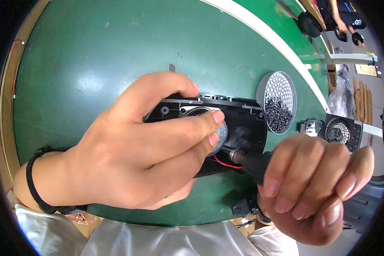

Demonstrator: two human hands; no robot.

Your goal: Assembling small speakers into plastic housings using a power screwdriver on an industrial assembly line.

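Observation:
My left hand (149,145) is closed around the left part of a black plastic housing (248,123) lying open side up. Two of its fingertips press on a round silver-backed speaker (221,135) inside, and another finger curls over the far edge. A red wire (227,164) runs beside the speaker. In my right hand (307,183), wrapped tight, is a black power screwdriver (256,165). Its metal nose points into the housing, close to the speaker's lower right side. The bit's tip is hard to make out, so I cannot tell whether it touches a screw.
A grey round tray (266,77) holding many black screws stands beyond the housing to the right. Farther right are a small black fan (338,131) and a dark device (310,127). A small black device (240,209) lies at the near table edge. Another person's arm (338,19) shows far right.

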